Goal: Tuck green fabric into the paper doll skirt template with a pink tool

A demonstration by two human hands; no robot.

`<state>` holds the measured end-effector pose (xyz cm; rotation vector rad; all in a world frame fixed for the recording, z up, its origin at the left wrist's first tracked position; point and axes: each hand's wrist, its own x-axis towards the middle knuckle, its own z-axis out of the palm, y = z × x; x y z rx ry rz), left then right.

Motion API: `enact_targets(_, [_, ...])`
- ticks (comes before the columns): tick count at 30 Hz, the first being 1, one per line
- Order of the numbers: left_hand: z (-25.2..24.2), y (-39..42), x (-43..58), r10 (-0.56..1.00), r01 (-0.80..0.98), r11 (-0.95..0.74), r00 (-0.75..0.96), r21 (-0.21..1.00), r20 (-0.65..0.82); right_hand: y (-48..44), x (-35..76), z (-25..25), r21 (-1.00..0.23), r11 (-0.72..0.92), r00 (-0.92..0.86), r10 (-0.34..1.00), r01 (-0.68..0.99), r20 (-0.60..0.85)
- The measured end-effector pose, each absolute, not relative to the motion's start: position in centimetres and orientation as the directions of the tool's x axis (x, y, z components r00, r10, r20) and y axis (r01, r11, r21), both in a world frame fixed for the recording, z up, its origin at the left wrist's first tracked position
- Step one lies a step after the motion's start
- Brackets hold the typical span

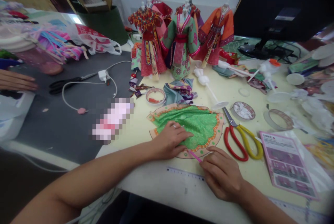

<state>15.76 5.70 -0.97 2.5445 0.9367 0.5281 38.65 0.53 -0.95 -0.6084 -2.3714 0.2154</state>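
A fan-shaped piece of green cloth (203, 130) with an orange scalloped band and a pale dotted border lies on the cream table, its upper part creased. My left hand (169, 140), with a ring on one finger, rests on its lower left part, fingers stretched over the cloth. A narrow pink strip (195, 156) runs from the cloth's bottom border to my right hand (221, 172), pinched between thumb and fingers. Right of the cloth lie scissors (236, 132) with one red and one yellow handle. A ruler (185, 174) lies just below the cloth.
Several dressed doll figures (181, 45) stand behind. Tape rolls (156, 97), a white stand (214, 95), a printed card (289, 165) and a blurred pink object (113, 119) surround the cloth. Black scissors (65, 84) and a cable lie left, near another person's hand (17, 80).
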Motion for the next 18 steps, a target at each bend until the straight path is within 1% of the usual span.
enact_targets(13, [-1.06,5.70,15.69,0.679,0.531,-0.701,0.700,0.477,0.219,0.67,38.57,-0.79,-0.307,0.879,-0.661,0.477,0.365,0.580])
enact_targets(18, [-0.94,5.63,15.66,0.693,0.533,-0.678,0.694,0.506,0.197,0.53,38.73,-0.94,-0.307,0.879,-0.666,0.477,0.365,0.574])
